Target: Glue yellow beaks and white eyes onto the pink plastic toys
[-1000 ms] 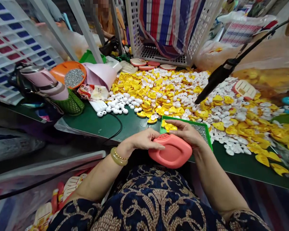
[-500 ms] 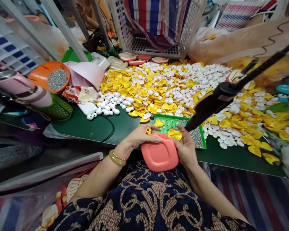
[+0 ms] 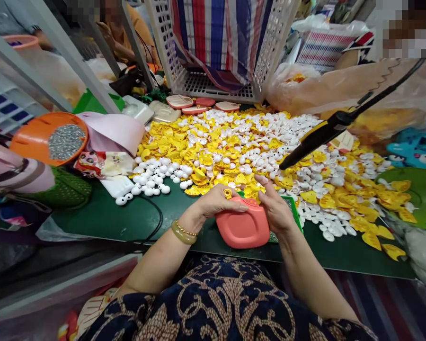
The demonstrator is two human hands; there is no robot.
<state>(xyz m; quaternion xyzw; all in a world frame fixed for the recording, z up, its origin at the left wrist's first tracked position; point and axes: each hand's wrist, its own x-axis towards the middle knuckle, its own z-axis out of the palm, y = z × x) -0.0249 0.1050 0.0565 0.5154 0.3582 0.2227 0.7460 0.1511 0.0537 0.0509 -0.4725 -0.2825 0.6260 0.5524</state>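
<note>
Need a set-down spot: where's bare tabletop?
Largest: green tabletop front left, bordered by green mesh sleeve, white balls, black cable and near edge. Next: between that cable and the left hand. Also a narrow near-edge strip right of the right forearm. Crowded: middle and right, under the yellow and white heap.

The shell (image 3: 243, 229) hides most of the left hand's (image 3: 215, 202) fingers. At one o'clock from it sits a yellow piece (image 3: 252, 191), partly covered; whether the right hand (image 3: 279, 209) grips this cannot be told. That hand and the shell screen much of the tray (image 3: 298, 219), at two o'clock from the shell. The view's edge cuts the crate (image 3: 161, 45) at twelve o'clock, the blue toy (image 3: 417, 150) at three, the shirt (image 3: 227, 303) at six and the bottle (image 3: 16, 166) at nine.
</note>
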